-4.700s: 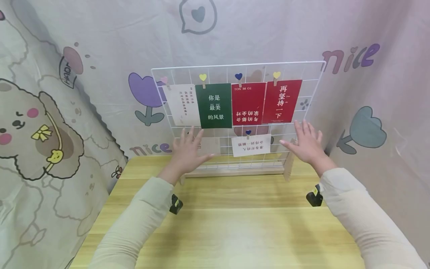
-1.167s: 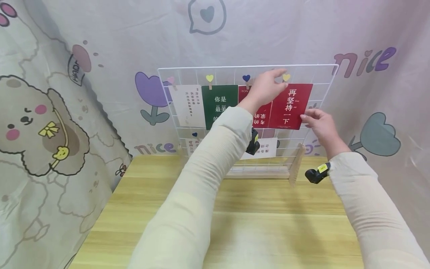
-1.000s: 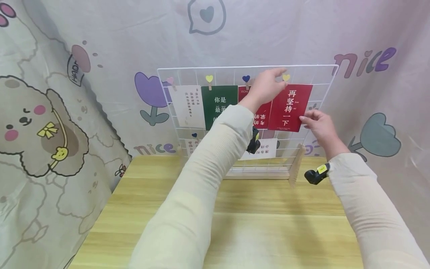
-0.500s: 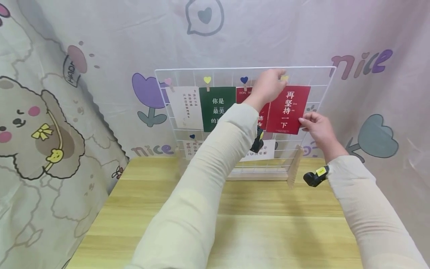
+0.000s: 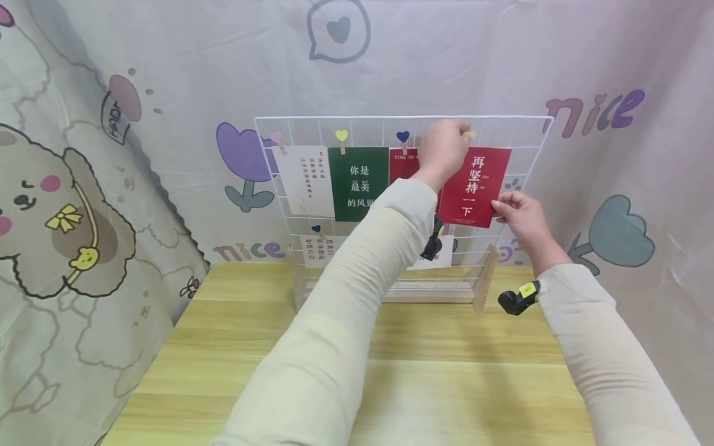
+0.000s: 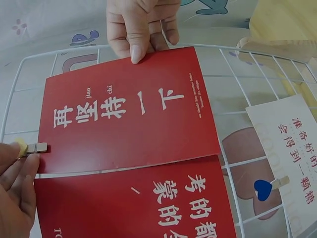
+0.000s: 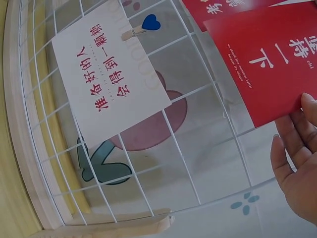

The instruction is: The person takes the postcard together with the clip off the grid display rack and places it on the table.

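Note:
A red card with white characters point(image 5: 476, 186) hangs at the top right of a white wire grid point(image 5: 519, 162). In the left wrist view, my left hand point(image 5: 445, 148) pinches the yellow heart-topped clothespin point(image 6: 22, 147) between thumb and fingers. The clothespin's wooden tip point(image 6: 39, 148) sits over the card's top edge. My right hand point(image 5: 524, 218) holds the card's right edge low down, thumb in front and fingers behind. A second red card point(image 6: 136, 203) hangs right beside it, partly hidden by my left hand and sleeve in the head view.
A green card point(image 5: 359, 176) and a white card point(image 5: 304, 179) hang further left from heart clothespins. Two white cards hang lower, one with a blue heart clothespin point(image 7: 148, 24). The grid stands in wooden feet point(image 5: 484, 288) on a wooden table point(image 5: 474, 384), before a patterned curtain point(image 5: 184, 56).
Earlier both hands were spread at the grid's sides. My left hand then crossed to the yellow clothespin and my right took the red card's edge. Over the last second, my left fingers curled closer around the clothespin.

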A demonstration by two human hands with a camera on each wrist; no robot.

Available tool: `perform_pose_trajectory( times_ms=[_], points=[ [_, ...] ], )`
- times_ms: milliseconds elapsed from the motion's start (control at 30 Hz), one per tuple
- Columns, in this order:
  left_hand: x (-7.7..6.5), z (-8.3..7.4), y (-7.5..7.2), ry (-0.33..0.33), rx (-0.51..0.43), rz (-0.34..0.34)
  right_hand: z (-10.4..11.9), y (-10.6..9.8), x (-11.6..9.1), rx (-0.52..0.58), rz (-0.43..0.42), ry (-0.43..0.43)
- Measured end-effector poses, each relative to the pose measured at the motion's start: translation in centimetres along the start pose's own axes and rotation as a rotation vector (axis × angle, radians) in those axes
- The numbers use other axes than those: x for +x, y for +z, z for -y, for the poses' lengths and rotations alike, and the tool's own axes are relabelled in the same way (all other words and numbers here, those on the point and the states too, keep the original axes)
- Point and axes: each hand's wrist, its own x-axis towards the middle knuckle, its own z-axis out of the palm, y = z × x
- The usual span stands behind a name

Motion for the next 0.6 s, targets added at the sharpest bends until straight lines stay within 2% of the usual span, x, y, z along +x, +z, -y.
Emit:
perform_pose_trajectory(
  times_ms=[200,433,600],
  points=[
    [0.1,-0.05,0.32,-0.015,0.016,-0.037,-0.24,0.24,0.19,0.012,-0.01,-0.003],
    [0.28,-0.06,0.28,-0.009,0.031,-0.028,-0.23,0.48,0.17,0.015,-0.021,0.002],
    [0.4,0.08,0.21,-0.009,-0.003,-0.028,-0.09,0.6,0.19,0.025,-0.036,0.003]
  ],
)
